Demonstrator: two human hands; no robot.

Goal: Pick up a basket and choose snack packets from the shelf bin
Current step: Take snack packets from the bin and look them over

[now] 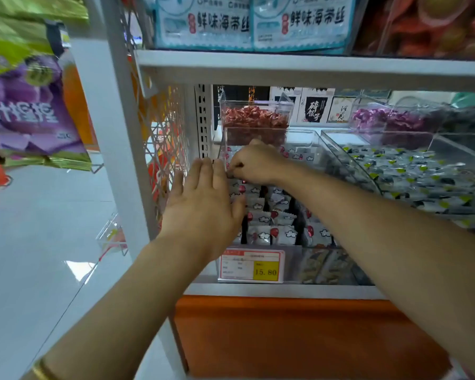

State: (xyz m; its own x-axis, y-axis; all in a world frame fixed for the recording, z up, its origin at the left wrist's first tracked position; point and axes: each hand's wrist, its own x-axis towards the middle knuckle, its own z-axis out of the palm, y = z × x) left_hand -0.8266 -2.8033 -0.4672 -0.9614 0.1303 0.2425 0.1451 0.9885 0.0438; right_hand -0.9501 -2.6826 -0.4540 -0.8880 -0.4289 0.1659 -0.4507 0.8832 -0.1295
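1. On the far left, purple bags (pixel 25 111) are hanging from a rack, well apart from the hands and playing no part here.
2. The left hand (pixel 203 198) is hovering open, fingers straight and close together, with its fingertips at the left wall of the clear bin (pixel 305 132). I cannot tell whether it is pressing that wall or only sitting beside it. If it is leaning on it, my guess is that the bin could be shoved sideways on the shelf (pixel 285 292).
3. The snack packets (pixel 263 234), white with a red dot and a small cloud, are lying heaped in that bin, just above the yellow price tag (pixel 251 266).
4. The right hand (pixel 254 163) is sitting over the top left of the heap, fingers curled down and seemingly pinching one packet. The fingertips are partly hidden, so the hold is hard to judge. A pinch on a slick wrapper looks thin to me, and the packet could slip free while being lifted out.
5. The right forearm is lying across the front of the bin, so a careless lift could drag loose packets over the front edge.
6. No basket is showing anywhere, so I am seeing no place for a chosen packet to go. Loose ones could end up on the floor (pixel 39 242).
7. Just to the right, a second bin (pixel 412 176) is holding grey-and-green packets. A hand straying there would be choosing the wrong snack.
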